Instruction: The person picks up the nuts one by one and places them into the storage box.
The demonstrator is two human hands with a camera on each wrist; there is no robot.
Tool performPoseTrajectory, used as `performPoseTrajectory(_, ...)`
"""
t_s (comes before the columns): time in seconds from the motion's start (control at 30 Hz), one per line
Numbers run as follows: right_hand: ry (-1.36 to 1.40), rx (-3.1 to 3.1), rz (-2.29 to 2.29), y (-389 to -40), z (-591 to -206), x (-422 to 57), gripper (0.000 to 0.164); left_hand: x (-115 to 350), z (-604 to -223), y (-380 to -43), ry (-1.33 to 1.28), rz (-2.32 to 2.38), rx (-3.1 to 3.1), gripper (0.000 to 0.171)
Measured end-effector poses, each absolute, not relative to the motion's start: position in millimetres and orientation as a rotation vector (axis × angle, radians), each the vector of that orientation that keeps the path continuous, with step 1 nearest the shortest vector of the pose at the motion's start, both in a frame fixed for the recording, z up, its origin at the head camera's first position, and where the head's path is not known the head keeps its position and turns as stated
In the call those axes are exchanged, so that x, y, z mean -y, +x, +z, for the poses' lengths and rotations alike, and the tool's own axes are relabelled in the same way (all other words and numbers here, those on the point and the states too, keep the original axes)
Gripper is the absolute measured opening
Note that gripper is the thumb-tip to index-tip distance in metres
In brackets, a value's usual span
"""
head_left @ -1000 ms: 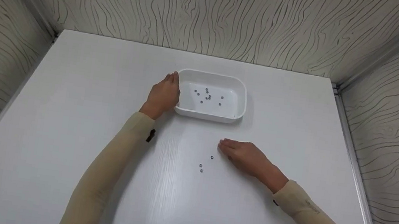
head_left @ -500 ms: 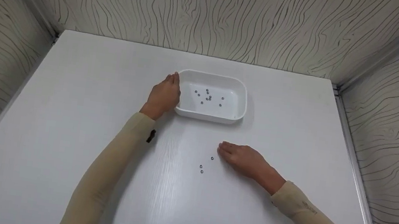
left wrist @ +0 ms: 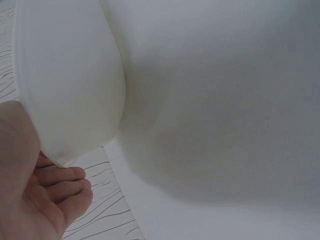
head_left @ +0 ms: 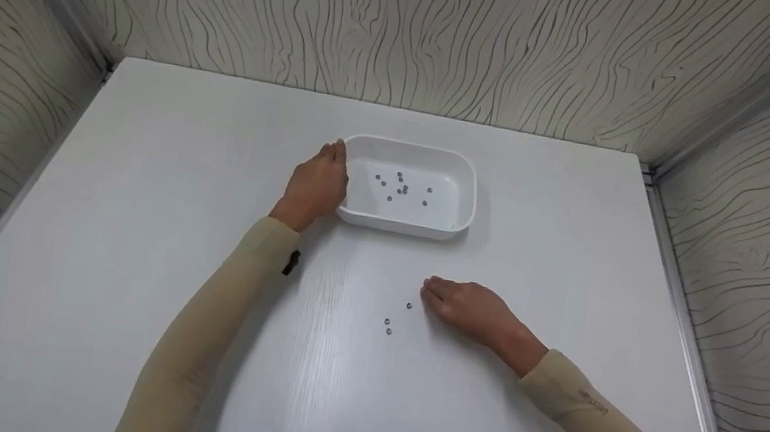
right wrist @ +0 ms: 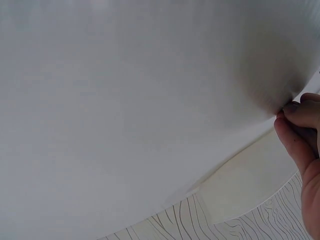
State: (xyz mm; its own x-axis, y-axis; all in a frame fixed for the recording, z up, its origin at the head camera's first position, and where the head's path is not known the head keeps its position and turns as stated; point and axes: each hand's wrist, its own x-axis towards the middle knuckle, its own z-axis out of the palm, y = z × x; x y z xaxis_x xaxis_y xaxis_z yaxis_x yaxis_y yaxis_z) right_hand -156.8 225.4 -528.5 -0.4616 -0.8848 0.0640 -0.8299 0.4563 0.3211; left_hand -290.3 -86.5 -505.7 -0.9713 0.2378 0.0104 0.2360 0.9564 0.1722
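Observation:
A white rectangular tub [head_left: 402, 227] stands toward the back of the table, with several small silvery bead-like pieces [head_left: 405, 190] scattered over its floor. My left hand [head_left: 317, 183] grips the tub's left end; in the left wrist view the thumb lies along the wall [left wrist: 70, 75] and the fingers curl behind the rim. In front of the tub, my right hand [head_left: 473, 311] is low at the tabletop. Its thumb and forefinger tips [right wrist: 289, 109] meet in a pinch, and I cannot tell whether a piece is between them. Three loose pieces [head_left: 409, 306] lie just left of that hand.
The white table [head_left: 128, 249] runs back to a wood-grain patterned panel [head_left: 380, 29]. Similar panels close off the left and right sides, with metal rails [head_left: 689, 308] along the edges. Both forearms wear beige sleeves [head_left: 207, 326].
My right hand has shifted slightly toward me along the table, its fingers drawn together. My left hand, the tub and the three loose pieces stay where they were.

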Motion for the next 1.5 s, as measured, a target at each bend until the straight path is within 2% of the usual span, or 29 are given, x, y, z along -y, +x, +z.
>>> performPoseTrajectory(1.5, 1.506, 2.557, -0.225, -159.4, -524.3, -225.0, 0.025, 85.4, -502.6, -289.6, 0.367, 0.256, -3.09, 0.058)
